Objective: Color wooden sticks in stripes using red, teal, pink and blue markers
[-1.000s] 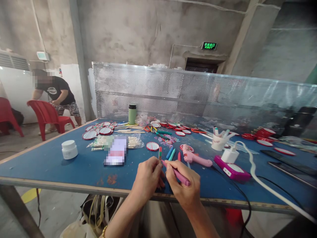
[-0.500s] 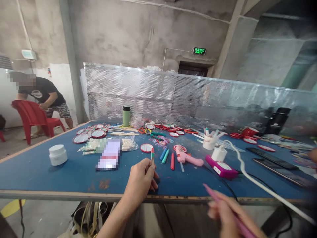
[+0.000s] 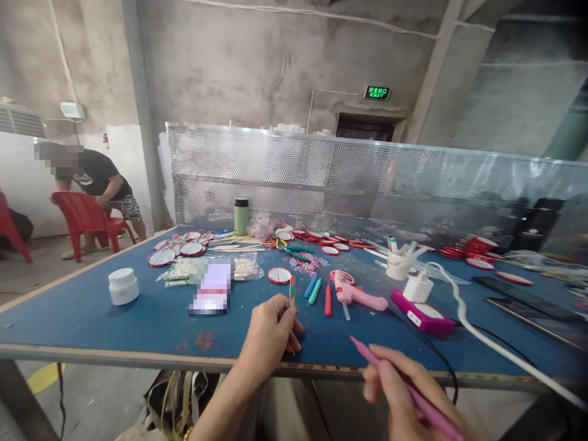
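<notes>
My left hand [image 3: 270,334] rests at the near edge of the blue table [image 3: 92,312] and pinches a small wooden stick [image 3: 292,290] upright; its tip is painted red and green. My right hand [image 3: 404,395] hangs below and in front of the table edge, fingers closed round a pink marker [image 3: 390,376] that points up and left. Just beyond the stick lie blue, teal and red markers [image 3: 318,292] and a pink glue gun [image 3: 356,296].
A white jar [image 3: 123,286], a bag of sticks [image 3: 202,269], several red-rimmed round mirrors [image 3: 184,248], a green flask [image 3: 241,216], a cup of pens [image 3: 399,263], a charger with white cable [image 3: 463,315] and phones [image 3: 528,300] cover the table. Another person bends over a red chair [image 3: 82,214] at the left.
My right hand drew the pink marker away from the stick, down and to the right off the table, then came back up a little. The left hand kept the stick upright.
</notes>
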The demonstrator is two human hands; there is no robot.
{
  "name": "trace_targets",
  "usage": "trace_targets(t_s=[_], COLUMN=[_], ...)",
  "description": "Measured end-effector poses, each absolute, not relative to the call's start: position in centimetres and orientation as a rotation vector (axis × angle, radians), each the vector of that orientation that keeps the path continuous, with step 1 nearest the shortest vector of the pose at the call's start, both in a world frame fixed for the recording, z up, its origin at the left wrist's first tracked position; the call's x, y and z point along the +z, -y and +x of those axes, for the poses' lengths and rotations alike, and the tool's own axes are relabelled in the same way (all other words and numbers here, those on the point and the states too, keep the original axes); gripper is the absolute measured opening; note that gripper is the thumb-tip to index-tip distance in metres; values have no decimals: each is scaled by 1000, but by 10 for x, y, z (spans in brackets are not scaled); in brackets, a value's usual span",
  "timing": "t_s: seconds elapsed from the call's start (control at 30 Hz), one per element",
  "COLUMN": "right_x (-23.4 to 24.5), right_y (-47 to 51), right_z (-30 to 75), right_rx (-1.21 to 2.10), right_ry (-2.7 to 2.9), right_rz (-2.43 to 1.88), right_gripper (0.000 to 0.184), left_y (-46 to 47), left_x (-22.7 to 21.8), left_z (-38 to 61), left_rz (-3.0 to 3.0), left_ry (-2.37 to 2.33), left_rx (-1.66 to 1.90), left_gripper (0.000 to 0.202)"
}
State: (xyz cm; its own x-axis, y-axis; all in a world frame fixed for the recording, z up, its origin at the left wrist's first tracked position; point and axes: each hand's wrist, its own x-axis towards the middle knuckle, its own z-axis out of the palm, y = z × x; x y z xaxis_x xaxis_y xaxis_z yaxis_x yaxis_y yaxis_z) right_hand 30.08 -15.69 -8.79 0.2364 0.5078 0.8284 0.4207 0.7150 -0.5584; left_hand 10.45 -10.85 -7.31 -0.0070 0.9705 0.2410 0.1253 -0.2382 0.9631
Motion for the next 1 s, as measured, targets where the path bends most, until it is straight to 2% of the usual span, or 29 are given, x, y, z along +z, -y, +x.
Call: trace_targets(t_s=[0.17,0.3,0.57,0.77,1.0], right_x=[-58,-57,-60,-65,-66], right_y=[117,95,103,103,104], right_z=[258,248,250,250,250], right_rx=[276,361,187,255,180], right_ry=[1604,1660,1772,1720,1727], right_rz=[-703,-671,-702,-753,-751], right_gripper=[16,18,16,18,20], left_y=[107,105,108,109,110], left_x=[-74,-74,-72,-71,-71], left_z=[103,103,103,103,102], left_rz=[1449,1429,1452,1466,1453], left_ry=[-1175,-1170,-1198,-1206,-1182], left_rx=[1346,1345,1345,1324,1308], left_gripper=[21,21,23,21,17])
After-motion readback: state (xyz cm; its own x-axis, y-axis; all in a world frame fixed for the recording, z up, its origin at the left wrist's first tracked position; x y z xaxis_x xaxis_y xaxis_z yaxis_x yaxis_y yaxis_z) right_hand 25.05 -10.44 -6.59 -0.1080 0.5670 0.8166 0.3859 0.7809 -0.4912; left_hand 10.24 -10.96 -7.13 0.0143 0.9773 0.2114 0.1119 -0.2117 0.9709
